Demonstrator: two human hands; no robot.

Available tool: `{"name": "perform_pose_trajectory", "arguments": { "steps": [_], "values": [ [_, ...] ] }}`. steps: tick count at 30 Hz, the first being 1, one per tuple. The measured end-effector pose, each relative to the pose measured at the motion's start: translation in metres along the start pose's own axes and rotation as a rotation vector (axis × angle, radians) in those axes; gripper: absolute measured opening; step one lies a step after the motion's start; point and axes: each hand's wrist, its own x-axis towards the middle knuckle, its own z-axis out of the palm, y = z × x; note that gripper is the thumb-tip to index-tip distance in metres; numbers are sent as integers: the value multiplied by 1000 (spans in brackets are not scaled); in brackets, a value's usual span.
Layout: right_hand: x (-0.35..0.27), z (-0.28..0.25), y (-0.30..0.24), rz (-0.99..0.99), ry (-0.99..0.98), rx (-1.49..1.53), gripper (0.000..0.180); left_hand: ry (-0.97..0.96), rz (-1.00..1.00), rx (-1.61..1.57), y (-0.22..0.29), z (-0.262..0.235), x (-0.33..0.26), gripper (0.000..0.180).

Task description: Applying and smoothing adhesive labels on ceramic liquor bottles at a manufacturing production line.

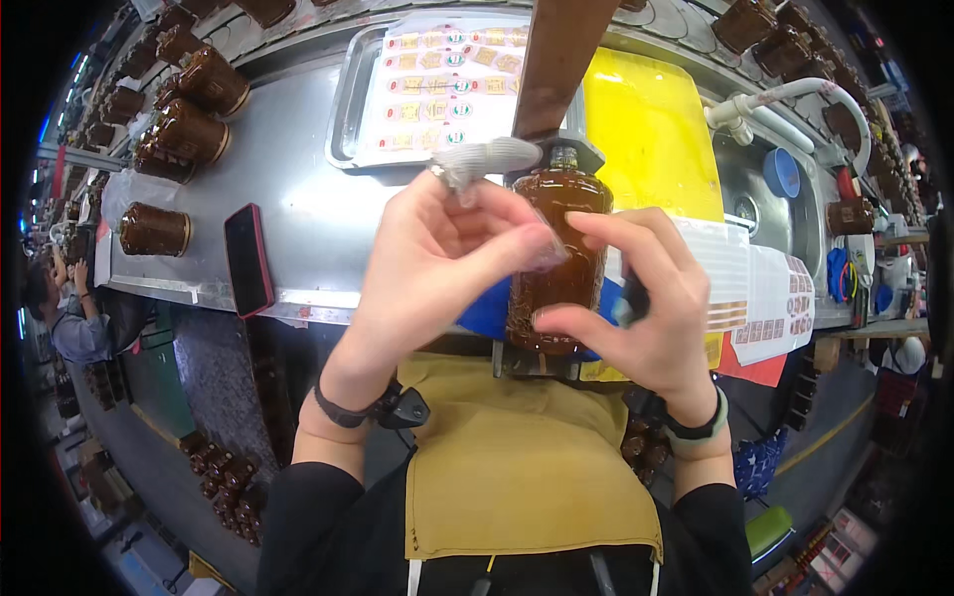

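Note:
A glossy brown bottle point(558, 223) lies on a stand in front of me, its neck pointing away. My left hand point(437, 238) is closed in a pinch on a small, clear, film-like piece point(547, 254) over the bottle's left side. A grey, ribbed, finger-shaped thing point(492, 156) sticks out from the same hand's index finger; how it is held or worn is unclear. My right hand point(651, 298) is open at the bottle's right side, thumb and index finger spread apart over its surface. Whether those fingertips touch the glass, I cannot tell.
A metal tray point(348, 139) with a sheet of decals point(434, 94) lies behind. A brown post point(561, 65) rises beyond the bottle. Right are a yellow board point(646, 129), decal papers point(770, 298) and a sink point(815, 179) with a blue bowl point(781, 173). Left lie a phone point(247, 260) and brown jars point(154, 230).

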Motion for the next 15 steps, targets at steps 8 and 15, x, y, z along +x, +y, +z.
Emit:
{"name": "perform_pose_trajectory", "arguments": {
  "steps": [8,15],
  "values": [
    [-2,-19,14,14,152,-46,28,-69,448,775,-37,-1,-16,124],
    [-5,-46,-11,116,8,50,24,-245,226,573,-72,9,-11,105]
  ]
}}
